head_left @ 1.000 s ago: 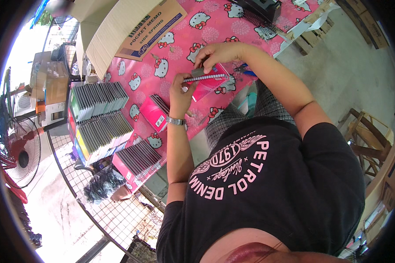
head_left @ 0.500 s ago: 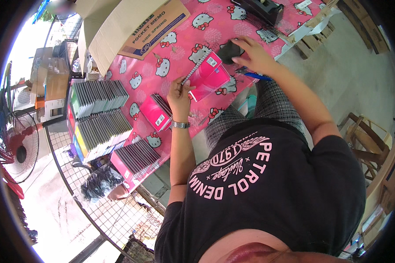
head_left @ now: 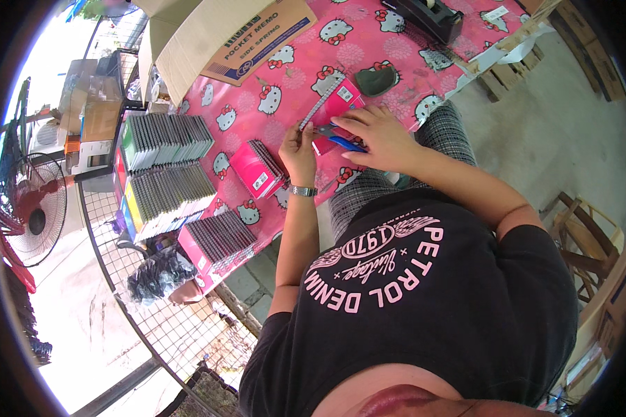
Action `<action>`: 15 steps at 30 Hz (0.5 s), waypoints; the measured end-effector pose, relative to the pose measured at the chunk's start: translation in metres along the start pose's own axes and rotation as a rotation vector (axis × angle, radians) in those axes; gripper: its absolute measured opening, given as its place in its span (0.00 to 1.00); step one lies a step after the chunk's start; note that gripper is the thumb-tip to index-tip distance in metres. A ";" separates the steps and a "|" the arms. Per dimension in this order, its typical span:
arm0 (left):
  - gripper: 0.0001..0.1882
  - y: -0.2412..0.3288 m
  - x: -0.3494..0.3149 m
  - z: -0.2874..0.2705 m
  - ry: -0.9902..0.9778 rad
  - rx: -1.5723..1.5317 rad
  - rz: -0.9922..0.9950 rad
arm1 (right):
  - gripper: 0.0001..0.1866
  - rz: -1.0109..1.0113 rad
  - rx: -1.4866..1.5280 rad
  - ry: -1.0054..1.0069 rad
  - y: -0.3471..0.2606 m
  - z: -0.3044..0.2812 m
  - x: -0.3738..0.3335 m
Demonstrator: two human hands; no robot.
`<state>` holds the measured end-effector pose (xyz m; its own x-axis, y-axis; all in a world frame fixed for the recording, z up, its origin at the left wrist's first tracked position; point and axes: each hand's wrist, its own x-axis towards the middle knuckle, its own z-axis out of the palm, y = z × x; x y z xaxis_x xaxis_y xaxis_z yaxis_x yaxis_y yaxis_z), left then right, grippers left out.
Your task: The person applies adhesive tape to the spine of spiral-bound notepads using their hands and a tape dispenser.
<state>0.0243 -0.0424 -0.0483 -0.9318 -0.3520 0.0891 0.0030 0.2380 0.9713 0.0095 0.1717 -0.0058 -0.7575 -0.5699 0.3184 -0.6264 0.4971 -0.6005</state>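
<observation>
A pink spiral-bound notebook (head_left: pixel 341 101) lies at a slant on the table in front of me. My left hand (head_left: pixel 299 154) pinches the near end of its spiral binding (head_left: pixel 319 104). Blue-handled pliers (head_left: pixel 347 144) are in my right hand (head_left: pixel 384 141), their dark jaws at that same end of the spiral, by my left fingertips. Whether the jaws touch the wire I cannot tell. Just beyond the notebook lies a dark green, rounded flat piece (head_left: pixel 377 80). Left of my left hand sits a small stack of pink notebooks (head_left: pixel 255 174).
Stacked spiral notebooks stand in rows at the left: green (head_left: pixel 168 141), yellow (head_left: pixel 168 198) and pink (head_left: pixel 217 240). An open cardboard box (head_left: pixel 261 43) is at the far left, a black tape dispenser (head_left: pixel 428 19) at the far right. A fan (head_left: pixel 35 212) stands beyond the wire mesh.
My right hand has left the dark green piece and come left and nearer, bringing the pliers to the end of the spiral. My left hand keeps its pinch there.
</observation>
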 end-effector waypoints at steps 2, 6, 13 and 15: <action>0.11 -0.006 -0.002 -0.001 0.020 -0.042 0.008 | 0.36 -0.025 -0.039 -0.001 -0.008 0.006 0.010; 0.12 -0.011 -0.006 0.002 0.080 -0.079 0.004 | 0.30 -0.037 -0.089 -0.015 -0.010 0.018 0.012; 0.10 0.003 -0.021 0.002 0.147 0.073 0.107 | 0.27 0.448 0.965 -0.296 0.009 0.021 0.008; 0.09 0.000 -0.018 -0.027 0.295 -0.171 0.022 | 0.28 0.173 0.515 -0.088 0.020 0.008 0.001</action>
<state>0.0510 -0.0608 -0.0435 -0.7856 -0.6013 0.1460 0.1062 0.1015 0.9892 -0.0026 0.1758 -0.0236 -0.8092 -0.5721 0.1338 -0.3063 0.2164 -0.9270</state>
